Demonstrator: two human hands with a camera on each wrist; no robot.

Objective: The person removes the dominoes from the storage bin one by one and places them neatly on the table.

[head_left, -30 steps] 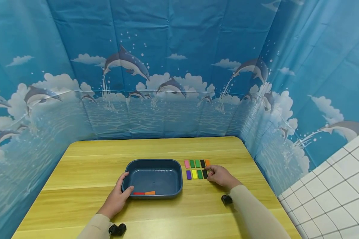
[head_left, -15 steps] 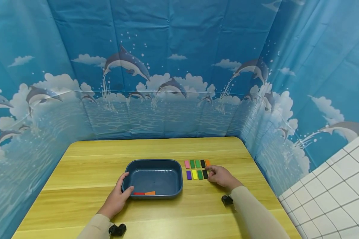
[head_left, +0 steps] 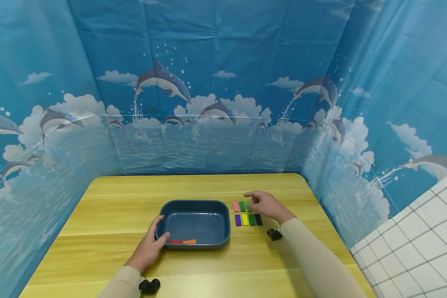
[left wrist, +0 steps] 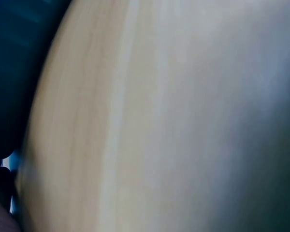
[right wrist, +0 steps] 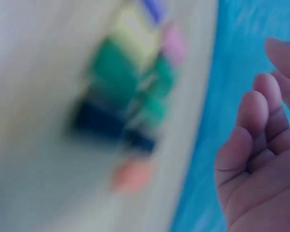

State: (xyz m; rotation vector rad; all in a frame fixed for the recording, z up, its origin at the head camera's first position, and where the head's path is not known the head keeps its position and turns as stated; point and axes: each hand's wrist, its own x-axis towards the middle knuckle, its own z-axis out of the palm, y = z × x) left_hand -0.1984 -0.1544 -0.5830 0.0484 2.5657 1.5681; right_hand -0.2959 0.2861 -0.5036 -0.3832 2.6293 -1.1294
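A dark blue plastic tub (head_left: 193, 246) stands mid-table; red (head_left: 176, 242) and orange pieces (head_left: 189, 241) lie inside its near wall. My left hand (head_left: 149, 246) holds the tub's left near corner, thumb over the rim. Right of the tub, small flat coloured tiles lie in two rows, among them a pink tile (head_left: 236, 206), a purple tile (head_left: 238, 220), a yellow tile (head_left: 245, 219) and a black tile (head_left: 258, 219). Above them hovers my right hand (head_left: 267, 205), hiding another black tile (right wrist: 141, 141) and an orange tile (right wrist: 132, 174) from the head view. Whether its thumb and forefinger pinch anything is not visible.
The wooden table (head_left: 119, 203) has rounded far corners. A blue dolphin-print curtain (head_left: 216, 149) hangs behind and beside it. White tiled surface (head_left: 417, 240) shows at the right. A small black camera (head_left: 150, 286) sits at the left wrist, another camera (head_left: 274, 234) at the right.
My right hand has lifted off the right end of the near row and moved up and left over the tiles. The left hand keeps its hold; the whole head view has shifted slightly.
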